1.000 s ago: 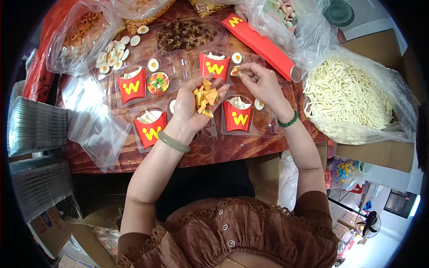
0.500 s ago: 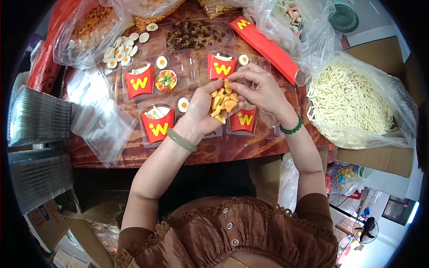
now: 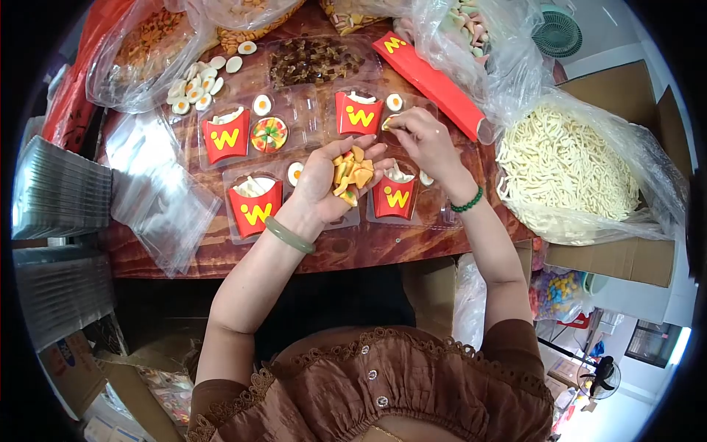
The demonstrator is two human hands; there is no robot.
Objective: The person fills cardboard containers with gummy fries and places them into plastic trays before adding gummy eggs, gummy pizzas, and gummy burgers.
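My left hand (image 3: 321, 177), palm up and cupped, carries a heap of yellow-orange wedge-shaped gummies (image 3: 354, 171). Pinched in my right hand (image 3: 427, 144) is one gummy wedge (image 3: 390, 122), just above the upper right clear tray, beside its red fries box (image 3: 359, 113) and egg gummy (image 3: 395, 102). In the upper left tray a round pizza gummy (image 3: 269, 135), made of wedges, lies by another red box (image 3: 225, 135). Two nearer trays hold red boxes (image 3: 255, 207) (image 3: 395, 193) with white sticks; my left hand partly covers them.
Loose egg gummies (image 3: 195, 88) and a tray of brown gummies (image 3: 324, 60) lie at the back. A bag of pale strips (image 3: 567, 166) stands right, by a flat red box stack (image 3: 431, 85). Stacked clear trays (image 3: 62, 188) and plastic sleeves (image 3: 166, 199) are left.
My right hand has moved off the heap in my left palm, taking one gummy wedge toward the upper right tray. My left hand's fingers have opened out a little; the view has shifted slightly.
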